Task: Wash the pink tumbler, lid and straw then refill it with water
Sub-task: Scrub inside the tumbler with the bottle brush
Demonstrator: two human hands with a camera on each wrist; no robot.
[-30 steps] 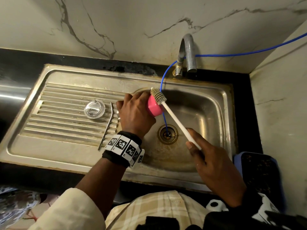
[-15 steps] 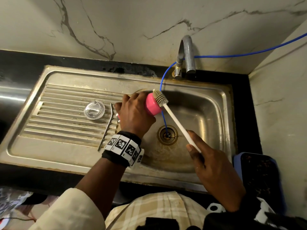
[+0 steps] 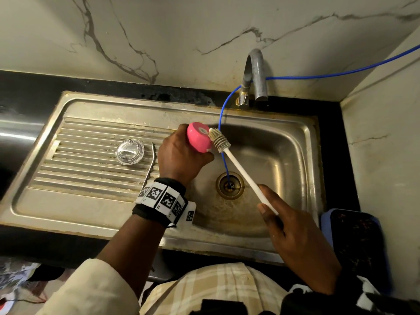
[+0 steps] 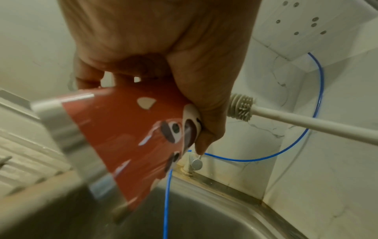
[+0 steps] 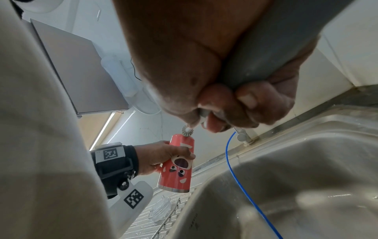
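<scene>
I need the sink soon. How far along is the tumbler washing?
Done: the tumbler is taken apart, with the clear lid and metal straw lying on the drainboard; whether they are washed, I cannot tell. In hand: the left hand holds the pink tumbler upturned while the right hand works a bottle brush against its base. Left: rinsing, and refilling from the tap, where no water shows.

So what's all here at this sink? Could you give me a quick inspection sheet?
Surface: steel sink with ribbed drainboard.
Job's things: pink tumbler held upside down; clear lid and metal straw on drainboard.
Clutter: blue tray beside sink.
Hands: left hand grips tumbler; right hand holds bottle brush against tumbler's base.
Cables: blue tube runs into drain.
Surroundings: marble wall, tap; no water seen running.
</scene>
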